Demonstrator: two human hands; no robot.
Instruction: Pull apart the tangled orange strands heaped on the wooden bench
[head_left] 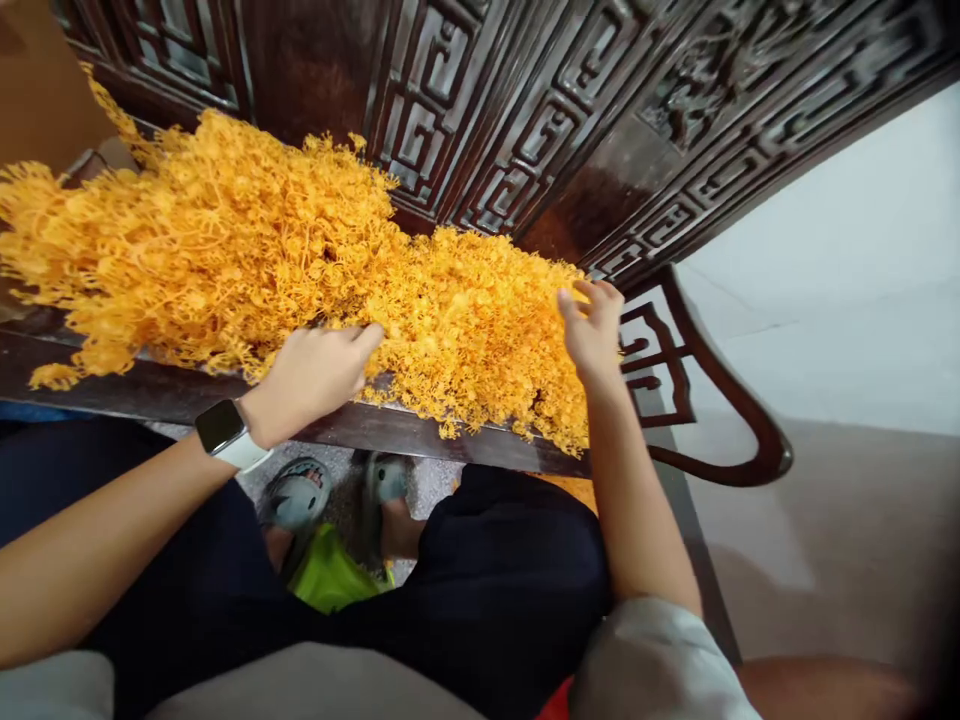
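A long heap of orange, frilly flower sprigs (465, 320) lies along a dark wooden bench seat (480, 440). My left hand (322, 370), with a watch (220, 427) on its wrist, rests at the front edge of the heap near its middle. Its fingers are curled in; the fingertips and anything between them are hidden. At the right end of the heap, my right hand (592, 325) touches or hovers just over the sprigs. The thumb and fingers there are bent and apart, with nothing visible between them.
Behind the heap rises a carved wooden backrest (540, 130). A curved armrest (750, 440) stands at the right, before a white wall (862, 280). Below the seat edge are my knees, grey clogs (300, 492) and a bright green item (334, 575).
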